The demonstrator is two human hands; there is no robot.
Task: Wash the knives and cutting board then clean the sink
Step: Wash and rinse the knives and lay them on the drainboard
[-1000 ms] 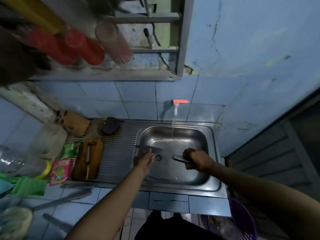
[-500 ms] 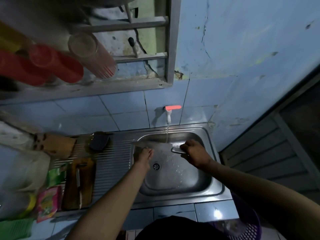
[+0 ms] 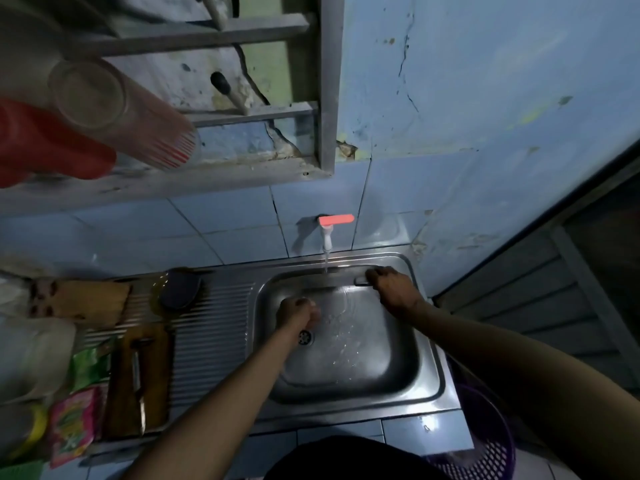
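Note:
A steel sink (image 3: 427,355) sits under a white tap (image 3: 327,237) with a red lever, and water is running. My right hand (image 3: 393,289) grips the handle of a knife (image 3: 341,278) at the back of the basin, with the blade pointing left through the stream. Over the drain, my left hand (image 3: 298,311) is blurred and apart from the blade, its fingers loosely curled with nothing seen in them. On the drainboard to the left lies a wooden cutting board (image 3: 157,368) with a second knife (image 3: 137,372) on top of it.
A dark bowl (image 3: 180,289) stands at the back of the drainboard. Green and pink packets (image 3: 74,420) lie left of the board. Red and clear cups (image 3: 90,98) lie on a shelf above. A purple basket (image 3: 485,441) stands on the floor at the right.
My left hand has come off the knife blade and dropped toward the drain. My right hand has carried the knife back toward the tap. The view has shifted closer.

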